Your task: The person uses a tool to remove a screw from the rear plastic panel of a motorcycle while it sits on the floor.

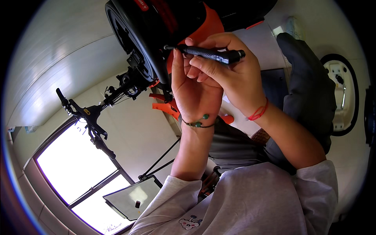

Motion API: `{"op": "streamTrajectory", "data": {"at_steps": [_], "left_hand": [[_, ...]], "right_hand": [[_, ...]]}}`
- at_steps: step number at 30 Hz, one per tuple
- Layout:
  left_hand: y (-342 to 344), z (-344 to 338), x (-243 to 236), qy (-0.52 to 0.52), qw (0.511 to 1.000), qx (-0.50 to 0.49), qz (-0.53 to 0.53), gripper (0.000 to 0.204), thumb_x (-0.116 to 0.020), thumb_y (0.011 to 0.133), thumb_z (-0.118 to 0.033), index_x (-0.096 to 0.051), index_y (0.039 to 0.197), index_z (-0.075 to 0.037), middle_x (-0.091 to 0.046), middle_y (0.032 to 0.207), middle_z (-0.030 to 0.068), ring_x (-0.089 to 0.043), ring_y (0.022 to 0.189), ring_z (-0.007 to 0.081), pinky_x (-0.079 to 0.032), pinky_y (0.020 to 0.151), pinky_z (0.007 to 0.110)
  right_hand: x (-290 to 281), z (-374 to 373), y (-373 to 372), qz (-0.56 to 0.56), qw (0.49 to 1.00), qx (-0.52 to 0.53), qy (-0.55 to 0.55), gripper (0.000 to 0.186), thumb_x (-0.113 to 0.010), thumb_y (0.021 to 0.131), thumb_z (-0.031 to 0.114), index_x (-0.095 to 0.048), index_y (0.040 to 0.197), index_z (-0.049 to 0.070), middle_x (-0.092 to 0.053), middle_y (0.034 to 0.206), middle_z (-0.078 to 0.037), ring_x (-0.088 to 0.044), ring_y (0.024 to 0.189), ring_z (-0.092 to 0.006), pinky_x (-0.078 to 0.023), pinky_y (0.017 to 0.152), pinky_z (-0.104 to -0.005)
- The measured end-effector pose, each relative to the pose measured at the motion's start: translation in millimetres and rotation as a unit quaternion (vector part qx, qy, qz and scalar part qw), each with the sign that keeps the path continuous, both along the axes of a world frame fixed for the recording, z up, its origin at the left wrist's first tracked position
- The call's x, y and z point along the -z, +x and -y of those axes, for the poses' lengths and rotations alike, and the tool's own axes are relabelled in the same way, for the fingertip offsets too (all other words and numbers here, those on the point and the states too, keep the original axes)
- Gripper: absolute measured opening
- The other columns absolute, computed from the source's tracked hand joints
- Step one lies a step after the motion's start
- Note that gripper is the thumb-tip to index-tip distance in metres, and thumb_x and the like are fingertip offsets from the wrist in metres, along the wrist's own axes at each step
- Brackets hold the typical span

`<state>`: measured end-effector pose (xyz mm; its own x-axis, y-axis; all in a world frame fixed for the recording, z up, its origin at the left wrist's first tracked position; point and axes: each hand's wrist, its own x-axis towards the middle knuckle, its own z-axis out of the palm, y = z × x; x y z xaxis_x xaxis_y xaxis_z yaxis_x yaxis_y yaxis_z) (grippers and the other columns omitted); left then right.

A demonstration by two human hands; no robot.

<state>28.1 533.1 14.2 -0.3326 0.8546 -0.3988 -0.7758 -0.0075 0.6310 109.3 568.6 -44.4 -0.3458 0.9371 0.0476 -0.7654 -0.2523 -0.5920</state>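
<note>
In my right hand (244, 74) lies a black pen-shaped screwdriver (211, 54) with a knurled grip and a shiny band near its rear end. My right thumb presses on it from below, with the fingers curled behind. My left hand (196, 92), palm up, has its fingers bent at the front end of the screwdriver, thumb raised against it. A small dark metal tip (168, 47) sticks out past the left fingertips. Just beyond both hands stands a black and orange machine (213, 25) with a curved black rim (150, 51).
Black handlebars (92, 113) with cables reach out at the left, before a bright window (78, 160). A pale panel on a stand (133, 196) is at lower left. On the floor at right lies a white, black-rimmed shell (337, 113) holding a silver rod-like tool (343, 98).
</note>
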Motion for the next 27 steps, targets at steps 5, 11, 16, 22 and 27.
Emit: {"op": "streamTrajectory", "data": {"at_steps": [5, 11, 16, 22, 27], "left_hand": [[0.1, -2.2, 1.1, -0.002, 1.0, -0.01, 0.025, 0.036, -0.054, 0.108, -0.037, -0.07, 0.115, -0.005, -0.069, 0.092, -0.0042, -0.056, 0.073, 0.0014, -0.046, 0.062, 0.016], [-0.2, -6.8, -7.2, -0.038, 0.998, -0.015, 0.044, 0.035, -0.061, 0.104, -0.039, -0.07, 0.118, -0.008, -0.071, 0.092, -0.0004, -0.056, 0.066, 0.0071, -0.053, 0.079, 0.02], [8.4, -7.6, -7.0, -0.013, 0.999, -0.022, 0.022, 0.035, -0.056, 0.107, -0.035, -0.064, 0.123, -0.005, -0.068, 0.093, -0.0028, -0.061, 0.077, 0.0054, -0.053, 0.08, 0.022], [1.4, -5.7, -5.3, -0.091, 0.996, -0.02, 0.001, 0.032, -0.06, 0.106, -0.037, -0.064, 0.093, -0.008, -0.066, 0.085, -0.0012, -0.06, 0.076, 0.0055, -0.054, 0.074, 0.021], [-1.8, -3.4, -1.2, 0.005, 0.996, 0.033, 0.082, 0.031, -0.053, 0.109, -0.034, -0.065, 0.106, -0.006, -0.07, 0.1, -0.0007, -0.064, 0.091, 0.009, -0.053, 0.087, 0.025]], "right_hand": [[11.4, 4.1, -0.4, 0.026, 0.999, 0.016, 0.02, 0.023, -0.072, 0.093, -0.002, -0.063, 0.114, -0.005, -0.065, 0.11, -0.013, -0.073, 0.082, -0.0162, -0.062, 0.073, -0.0251], [5.1, 5.8, -6.6, -0.049, 0.998, 0.041, -0.023, 0.023, -0.072, 0.093, -0.002, -0.065, 0.115, -0.004, -0.063, 0.111, -0.011, -0.072, 0.088, -0.0165, -0.062, 0.073, -0.0253], [-1.4, 5.6, -0.3, 0.073, 0.991, 0.107, 0.028, 0.025, -0.071, 0.094, -0.002, -0.066, 0.118, -0.003, -0.063, 0.113, -0.011, -0.072, 0.091, -0.0167, -0.063, 0.072, -0.0256], [-3.8, -1.7, 8.1, 0.036, 0.998, 0.038, -0.042, 0.027, -0.07, 0.095, -0.002, -0.062, 0.121, -0.004, -0.066, 0.114, -0.015, -0.073, 0.094, -0.0195, -0.064, 0.075, -0.0279], [-2.8, -3.0, 5.7, 0.014, 0.996, 0.083, -0.031, 0.035, -0.07, 0.094, -0.003, -0.058, 0.127, -0.003, -0.068, 0.113, -0.014, -0.073, 0.099, -0.0228, -0.064, 0.08, -0.0293]]}}
